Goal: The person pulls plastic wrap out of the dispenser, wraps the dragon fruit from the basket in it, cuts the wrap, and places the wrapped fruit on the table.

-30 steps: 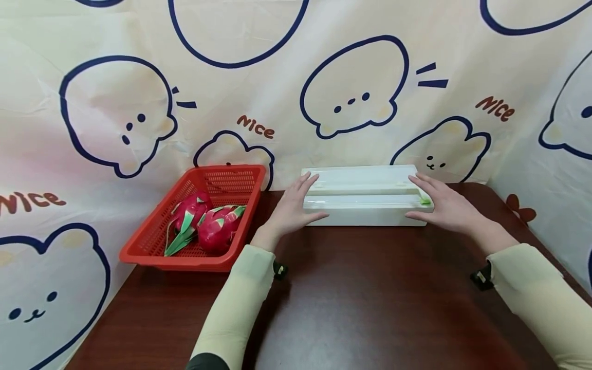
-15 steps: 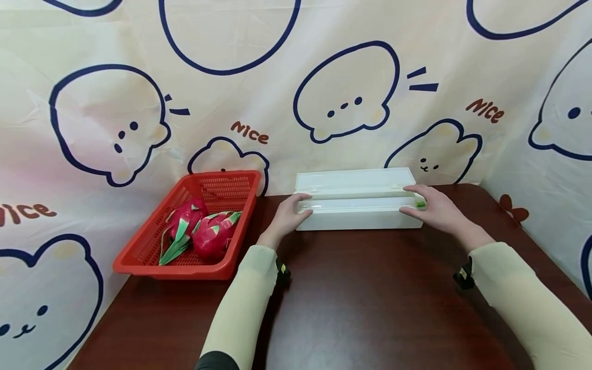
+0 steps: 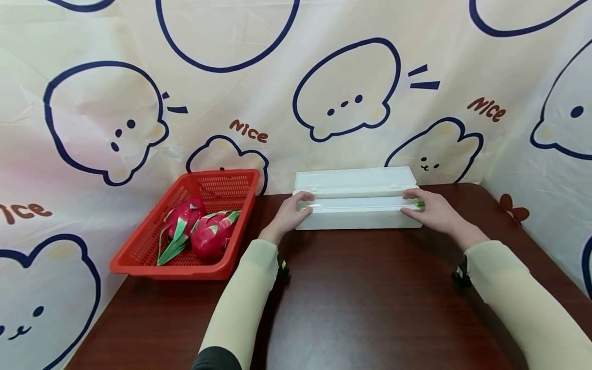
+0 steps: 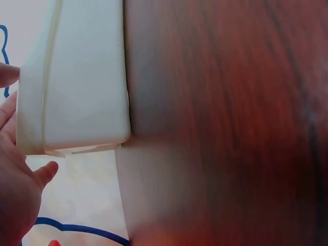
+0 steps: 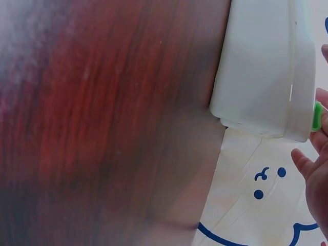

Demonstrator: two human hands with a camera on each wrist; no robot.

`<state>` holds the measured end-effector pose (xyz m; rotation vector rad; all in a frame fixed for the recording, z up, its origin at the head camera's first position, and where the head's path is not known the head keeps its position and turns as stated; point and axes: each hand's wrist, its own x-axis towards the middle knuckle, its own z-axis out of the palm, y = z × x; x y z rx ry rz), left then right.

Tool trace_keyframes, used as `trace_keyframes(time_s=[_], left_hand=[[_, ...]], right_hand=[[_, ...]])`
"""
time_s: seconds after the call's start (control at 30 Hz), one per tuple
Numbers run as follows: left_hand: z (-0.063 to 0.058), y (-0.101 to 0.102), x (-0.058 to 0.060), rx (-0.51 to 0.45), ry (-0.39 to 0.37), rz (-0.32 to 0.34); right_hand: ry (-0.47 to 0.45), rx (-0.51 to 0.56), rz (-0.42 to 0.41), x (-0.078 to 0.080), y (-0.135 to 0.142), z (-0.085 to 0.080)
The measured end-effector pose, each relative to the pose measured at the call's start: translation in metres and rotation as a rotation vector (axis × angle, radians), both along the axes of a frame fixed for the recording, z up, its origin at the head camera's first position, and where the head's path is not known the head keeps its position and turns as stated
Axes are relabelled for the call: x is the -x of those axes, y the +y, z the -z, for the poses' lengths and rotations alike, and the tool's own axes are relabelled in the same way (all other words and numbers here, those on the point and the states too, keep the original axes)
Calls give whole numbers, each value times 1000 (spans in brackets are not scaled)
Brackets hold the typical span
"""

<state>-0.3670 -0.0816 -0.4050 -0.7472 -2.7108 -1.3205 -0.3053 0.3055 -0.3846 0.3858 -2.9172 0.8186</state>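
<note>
A long white plastic box with a ridged top [image 3: 356, 220], which looks like a cling film dispenser, sits at the back of the table, its rear flap [image 3: 353, 177] leaning up behind. My left hand [image 3: 287, 213] holds its left end, fingers bent over the top edge and thumb toward the front. At the other end my right hand [image 3: 435, 210] holds it likewise, beside a small green slider [image 5: 316, 117]. The left wrist view shows the box's front wall [image 4: 87, 77] and my left thumb [image 4: 47, 173] near its end. The box's underside is hidden.
To the left stands a red plastic basket [image 3: 134, 262] with two dragon fruits [image 3: 214, 239] in it. The dark wooden table [image 3: 361, 298] stretches toward me. A printed cloth [image 3: 259, 92] hangs close behind the box.
Both hands have come down from hovering open around the box's ends to gripping them. Over the last half second they have barely moved. The view has shifted slightly.
</note>
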Motion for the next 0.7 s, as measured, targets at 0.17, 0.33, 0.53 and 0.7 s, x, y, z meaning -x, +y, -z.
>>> trace_keyframes(time_s=[0.17,0.33,0.53,0.7], left_hand=[[-5,3,1,46,-5,6],[-7,6,8,64,-18,0],[-8,7,14,43,-2,-24],[-2,7,15,-9,-19,-60]], right_hand=[[-16,-34,9,3,2,-3],[-20,-64,15,8,3,-4],[5,-53,15,14,1,-4],[38,0,20,16,0,-1]])
